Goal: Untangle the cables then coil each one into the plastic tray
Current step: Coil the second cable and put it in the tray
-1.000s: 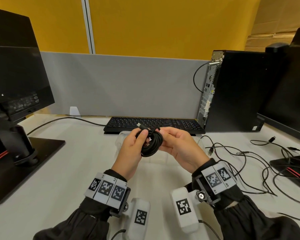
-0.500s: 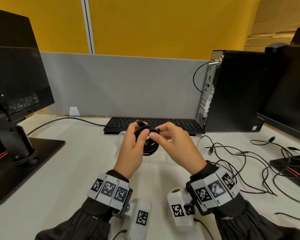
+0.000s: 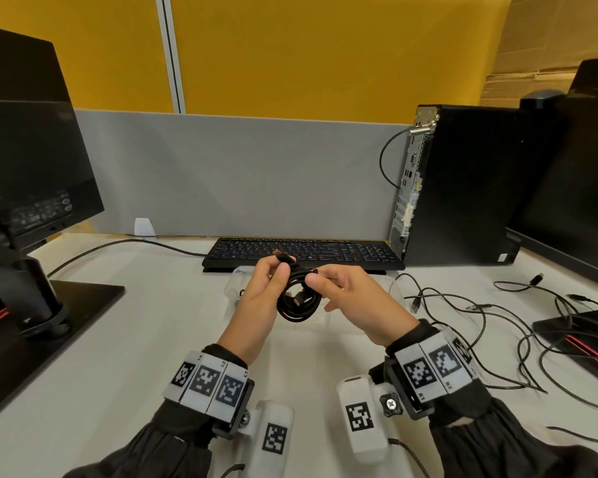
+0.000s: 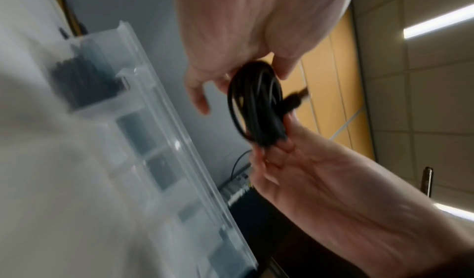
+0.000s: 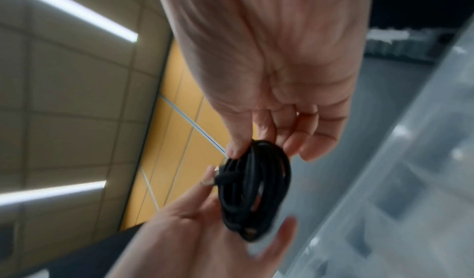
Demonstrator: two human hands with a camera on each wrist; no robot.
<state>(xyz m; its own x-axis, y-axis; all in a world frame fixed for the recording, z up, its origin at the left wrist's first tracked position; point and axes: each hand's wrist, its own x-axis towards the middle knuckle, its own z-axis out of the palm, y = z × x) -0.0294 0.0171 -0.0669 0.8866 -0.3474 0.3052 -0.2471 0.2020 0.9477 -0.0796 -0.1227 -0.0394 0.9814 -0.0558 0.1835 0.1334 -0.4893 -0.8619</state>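
A small coil of black cable (image 3: 299, 303) is held up between both hands above the clear plastic tray (image 3: 233, 282). My left hand (image 3: 278, 270) grips the coil's left side, and one plug end (image 3: 283, 257) sticks up past its fingers. With thumb and forefinger, my right hand (image 3: 316, 277) pinches the coil's upper right edge. The left wrist view shows the coil (image 4: 256, 104) on edge between both hands. From the right wrist, the coil (image 5: 256, 187) hangs from the pinch of the right hand (image 5: 266, 148). The tray (image 4: 153, 120) has divided compartments, and one holds another coiled black cable (image 4: 82, 81).
Loose tangled black cables (image 3: 480, 322) lie on the white desk to the right of the tray. A black keyboard (image 3: 301, 251) sits just behind it, with a PC tower (image 3: 463, 184) at back right. Monitor stands are at left (image 3: 49, 322) and far right (image 3: 584, 336).
My right hand has drawn back from over the coil's top to its right edge. The coil has turned more face-on and hangs a little lower between the hands.
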